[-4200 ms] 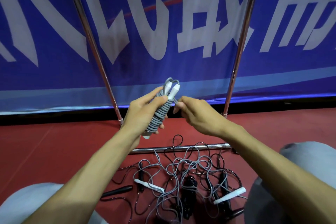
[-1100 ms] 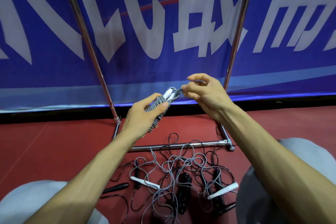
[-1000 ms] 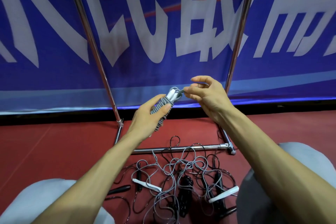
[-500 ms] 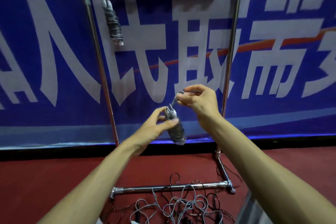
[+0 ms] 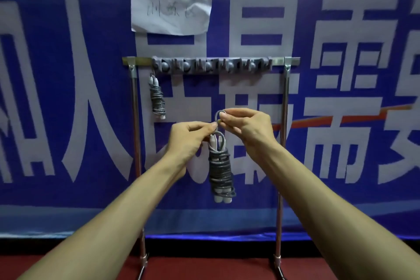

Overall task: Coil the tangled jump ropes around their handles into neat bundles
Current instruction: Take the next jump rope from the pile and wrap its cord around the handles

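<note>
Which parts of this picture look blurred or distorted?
Head view: the writing on the paper note is unreadably soft, the hook rail smeared; the rope bundle, left hand and right hand look sharp; the rack posts converge downward, likely wide-angle distortion.

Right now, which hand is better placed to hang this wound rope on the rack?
Probably the right hand: its fingers pinch the grey loop atop the bundle, the part nearest the hook bar above. The left hand pinches just below it, only steadying.

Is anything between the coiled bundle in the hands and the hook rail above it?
Nothing visible. The held bundle hangs below the hook rail; the hung bundle is at its left end, aside.
</note>
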Available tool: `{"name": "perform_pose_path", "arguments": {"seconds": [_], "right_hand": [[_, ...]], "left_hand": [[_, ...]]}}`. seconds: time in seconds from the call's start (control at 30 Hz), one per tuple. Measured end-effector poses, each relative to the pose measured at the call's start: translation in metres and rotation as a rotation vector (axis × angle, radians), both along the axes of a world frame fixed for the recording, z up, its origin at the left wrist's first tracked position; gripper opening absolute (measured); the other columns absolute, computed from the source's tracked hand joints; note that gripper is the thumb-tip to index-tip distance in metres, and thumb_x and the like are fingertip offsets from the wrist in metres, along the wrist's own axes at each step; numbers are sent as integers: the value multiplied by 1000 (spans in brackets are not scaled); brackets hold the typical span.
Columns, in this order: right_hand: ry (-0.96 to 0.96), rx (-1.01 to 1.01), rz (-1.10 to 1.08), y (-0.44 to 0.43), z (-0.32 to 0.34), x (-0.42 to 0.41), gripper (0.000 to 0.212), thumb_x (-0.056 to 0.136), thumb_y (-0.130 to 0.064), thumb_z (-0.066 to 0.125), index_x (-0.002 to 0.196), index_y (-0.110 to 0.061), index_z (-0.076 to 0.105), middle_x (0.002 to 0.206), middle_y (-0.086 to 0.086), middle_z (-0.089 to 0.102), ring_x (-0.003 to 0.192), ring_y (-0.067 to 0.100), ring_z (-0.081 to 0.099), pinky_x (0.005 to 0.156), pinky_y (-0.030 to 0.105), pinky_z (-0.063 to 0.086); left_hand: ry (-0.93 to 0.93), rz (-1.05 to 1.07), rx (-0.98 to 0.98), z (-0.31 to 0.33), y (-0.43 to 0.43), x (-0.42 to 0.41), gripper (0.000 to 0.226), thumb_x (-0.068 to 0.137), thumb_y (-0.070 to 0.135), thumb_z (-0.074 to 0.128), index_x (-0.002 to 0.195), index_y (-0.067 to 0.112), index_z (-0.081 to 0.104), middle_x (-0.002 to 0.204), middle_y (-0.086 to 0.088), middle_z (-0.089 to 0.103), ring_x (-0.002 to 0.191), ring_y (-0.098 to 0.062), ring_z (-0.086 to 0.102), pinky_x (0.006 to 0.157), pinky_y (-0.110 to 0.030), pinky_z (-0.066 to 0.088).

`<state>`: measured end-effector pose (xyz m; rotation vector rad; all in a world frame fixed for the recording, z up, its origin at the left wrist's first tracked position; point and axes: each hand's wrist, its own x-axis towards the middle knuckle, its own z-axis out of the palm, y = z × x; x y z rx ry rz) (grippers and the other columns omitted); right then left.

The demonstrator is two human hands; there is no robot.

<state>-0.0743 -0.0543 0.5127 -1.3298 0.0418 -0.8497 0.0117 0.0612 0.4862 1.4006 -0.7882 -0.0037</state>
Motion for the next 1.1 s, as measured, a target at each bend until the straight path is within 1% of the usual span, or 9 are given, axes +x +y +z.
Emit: {"name": "perform_pose_path", "arguments": {"seconds": [0.07,0.17,0.3,0.4,0.5,0.73,0.87,1.0,1.1], "right_hand": [[-22,-12,16,0,13,5,20,75,3,73,95,7,68,91,22,71,81,27,71,74,26,59],[-50,14,82,-2,33,18,15,78,6,69,93,5,68,90,20,71,82,26,70,73,23,59],[-83,-63,129,-10,55,43,22,83,11,61,103,3,67,94,17,70,83,22,69,77,22,58],[-102,-154,94,-16,69,77,19,84,8,62,101,1,68,93,17,70,84,22,68,80,25,57],[-116,-111,107,-23,81,116,15,85,4,63,99,7,66,83,15,67,74,19,65,70,21,58],[-130,-50,146,-34,111,204,8,88,2,61,93,7,65,75,12,65,68,18,63,63,18,57],[-93,-46,105,-33,119,242,4,88,2,62,87,4,65,78,15,65,70,22,63,66,24,56],[-66,-41,14,-34,118,271,10,86,0,65,77,-5,65,82,18,67,79,28,66,81,37,57],[-29,-34,-61,-35,119,287,15,83,-2,68,70,-9,66,80,16,70,78,28,69,81,41,58]], "left_hand": [[-33,14,2,17,0,3,7,85,20,72,82,16,76,78,-2,75,73,-11,66,72,-28,53],[-83,39,-14,40,-4,13,10,87,12,68,79,13,74,77,-6,73,74,-17,67,77,-37,57],[-118,69,-41,66,-10,36,11,89,11,65,82,9,73,77,-7,71,69,-14,67,66,-31,58],[-171,133,-27,84,-16,71,12,89,14,67,78,14,73,74,-4,72,68,-13,65,66,-32,57],[-233,166,4,104,-22,104,16,88,14,66,73,16,71,63,3,68,57,-6,62,55,-26,52],[-212,194,7,135,-32,175,15,92,16,63,80,11,71,70,-2,68,55,-4,62,54,-27,54],[-139,214,-13,139,-38,205,17,94,15,59,83,8,70,77,-7,69,67,-15,63,51,-24,50],[-124,244,19,140,-42,227,19,94,17,60,82,9,71,77,-8,70,73,-22,64,63,-33,53],[-92,274,24,142,-46,240,24,94,18,59,79,4,70,69,-7,66,70,-24,60,68,-37,49]]}}
